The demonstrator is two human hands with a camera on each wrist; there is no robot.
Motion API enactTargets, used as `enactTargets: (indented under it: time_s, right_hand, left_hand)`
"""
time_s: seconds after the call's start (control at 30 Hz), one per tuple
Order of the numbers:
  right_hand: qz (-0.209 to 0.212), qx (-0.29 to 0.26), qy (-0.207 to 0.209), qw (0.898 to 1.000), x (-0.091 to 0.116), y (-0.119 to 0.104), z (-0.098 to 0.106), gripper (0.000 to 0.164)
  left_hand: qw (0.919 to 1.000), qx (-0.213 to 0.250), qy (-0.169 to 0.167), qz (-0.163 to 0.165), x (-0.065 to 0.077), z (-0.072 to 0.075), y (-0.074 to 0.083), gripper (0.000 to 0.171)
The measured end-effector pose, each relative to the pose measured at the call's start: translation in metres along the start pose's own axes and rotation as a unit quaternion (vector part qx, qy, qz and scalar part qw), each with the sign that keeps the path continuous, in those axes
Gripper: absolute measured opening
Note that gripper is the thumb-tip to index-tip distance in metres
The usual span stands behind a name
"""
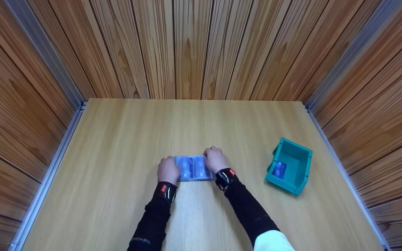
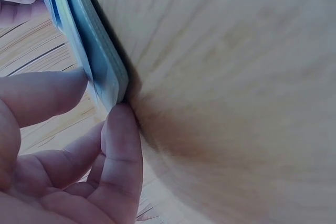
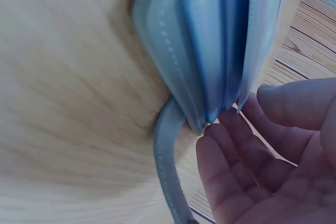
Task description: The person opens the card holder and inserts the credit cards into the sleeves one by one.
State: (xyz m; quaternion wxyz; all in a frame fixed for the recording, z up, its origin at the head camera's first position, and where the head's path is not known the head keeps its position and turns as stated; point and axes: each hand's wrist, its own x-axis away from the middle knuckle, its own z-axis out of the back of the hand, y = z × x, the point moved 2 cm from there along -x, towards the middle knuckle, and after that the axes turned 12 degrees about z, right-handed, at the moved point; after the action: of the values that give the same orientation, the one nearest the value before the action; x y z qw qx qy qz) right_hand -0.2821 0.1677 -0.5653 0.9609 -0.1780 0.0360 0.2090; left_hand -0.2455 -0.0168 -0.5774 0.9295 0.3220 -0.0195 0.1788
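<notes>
A blue wallet (image 1: pixel 198 168) lies spread open on the table between both hands, its two inner halves showing in the head view. At its left edge the left hand (image 1: pixel 168 170) pinches a corner. The left wrist view shows the thumb on the top layer of the wallet (image 2: pixel 100 51) and a fingertip beneath. The right hand (image 1: pixel 216 159) holds the upper right edge. In the right wrist view its curled fingers touch the ends of the layers, and the thumb is beside the outer flap. A grey stitched strap (image 3: pixel 167 150) trails from the wallet there.
A teal bin (image 1: pixel 307 167) stands on the table to the right, with a small blue card-like item (image 1: pixel 279 170) inside near its left wall. Wood-panelled walls (image 1: pixel 194 48) with grey metal corner strips (image 1: pixel 52 48) enclose the table (image 1: pixel 117 139) at the back and sides.
</notes>
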Motion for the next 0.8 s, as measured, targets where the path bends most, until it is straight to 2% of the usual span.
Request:
enactTargets:
  time_s: [0.27,0.43,0.8]
  right_hand:
    - [0.002,0.002,-0.015,1.0,-0.0011,-0.0025,0.0053,0.012]
    - [0.008,0.008,-0.01,1.0,-0.0007,-0.0031,0.0068,0.011]
    - [-0.018,-0.007,-0.013,1.0,-0.0034,-0.0044,0.0076,0.015]
  left_hand:
    - [1.0,-0.001,-0.005,0.002,-0.0014,0.0006,-0.0001,0.027]
    - [1.0,-0.001,-0.003,0.001,-0.0014,0.0002,-0.0003,0.024]
    - [0.9999,0.002,0.006,-0.013,0.0002,0.0002,-0.0008,0.021]
